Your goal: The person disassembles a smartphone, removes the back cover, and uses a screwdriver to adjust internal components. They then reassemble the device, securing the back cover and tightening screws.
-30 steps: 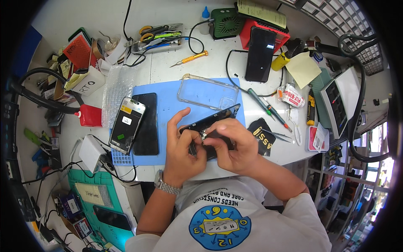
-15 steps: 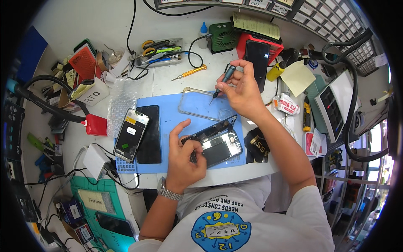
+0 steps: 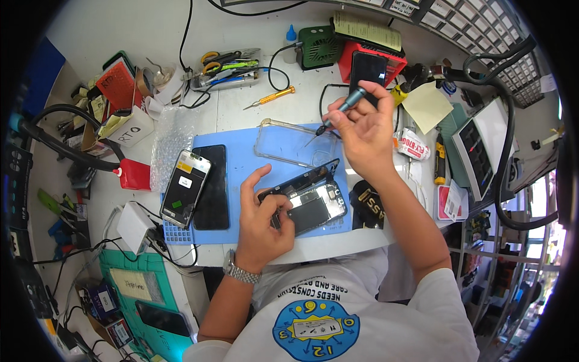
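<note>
Your left hand (image 3: 265, 224) gripped the opened phone (image 3: 313, 211), its panel (image 3: 304, 181) part-raised, over the blue mat (image 3: 238, 143). Your right hand (image 3: 369, 133), toward the opened phone's 1 o'clock, pinched a grey-blue screwdriver (image 3: 350, 102), apart from it. From the opened phone: transparent case (image 3: 289, 143) lay at 12 o'clock, orange-handled screwdriver (image 3: 274, 96) at 11, dark phone (image 3: 212, 187) at 9

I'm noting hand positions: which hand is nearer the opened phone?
Left. The left hand holds the opened phone at its left end; the right hand is apart from it, toward the upper right, holding a screwdriver.
</note>
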Demonstrator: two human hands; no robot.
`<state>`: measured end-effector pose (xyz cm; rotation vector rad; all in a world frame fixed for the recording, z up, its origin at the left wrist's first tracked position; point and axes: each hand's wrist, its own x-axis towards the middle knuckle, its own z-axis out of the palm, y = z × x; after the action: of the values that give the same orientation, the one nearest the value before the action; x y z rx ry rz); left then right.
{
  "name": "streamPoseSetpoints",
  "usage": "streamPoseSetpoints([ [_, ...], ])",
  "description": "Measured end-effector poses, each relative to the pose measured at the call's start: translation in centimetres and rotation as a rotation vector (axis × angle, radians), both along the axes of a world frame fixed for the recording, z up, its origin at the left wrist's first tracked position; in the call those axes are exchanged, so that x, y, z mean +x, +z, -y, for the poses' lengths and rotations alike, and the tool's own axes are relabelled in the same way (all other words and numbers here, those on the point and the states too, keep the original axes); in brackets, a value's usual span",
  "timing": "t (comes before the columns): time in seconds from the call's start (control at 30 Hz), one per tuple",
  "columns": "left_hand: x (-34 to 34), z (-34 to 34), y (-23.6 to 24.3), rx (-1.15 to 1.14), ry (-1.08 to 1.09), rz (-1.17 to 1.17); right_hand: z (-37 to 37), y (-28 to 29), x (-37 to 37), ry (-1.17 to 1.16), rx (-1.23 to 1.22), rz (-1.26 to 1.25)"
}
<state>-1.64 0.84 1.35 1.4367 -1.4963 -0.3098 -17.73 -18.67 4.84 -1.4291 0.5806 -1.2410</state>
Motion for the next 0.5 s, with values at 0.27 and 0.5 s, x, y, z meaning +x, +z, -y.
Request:
streamPoseSetpoints([
  [0.27,-0.2,-0.2,0.3,0.033,0.012,-0.055,-8.5,-1.6,-2.9,0.055,-0.319,-0.007],
  [0.5,-0.2,-0.2,0.4,0.044,0.013,-0.036,-10.3,-2.8,-2.8,0.063,-0.319,0.015],
])
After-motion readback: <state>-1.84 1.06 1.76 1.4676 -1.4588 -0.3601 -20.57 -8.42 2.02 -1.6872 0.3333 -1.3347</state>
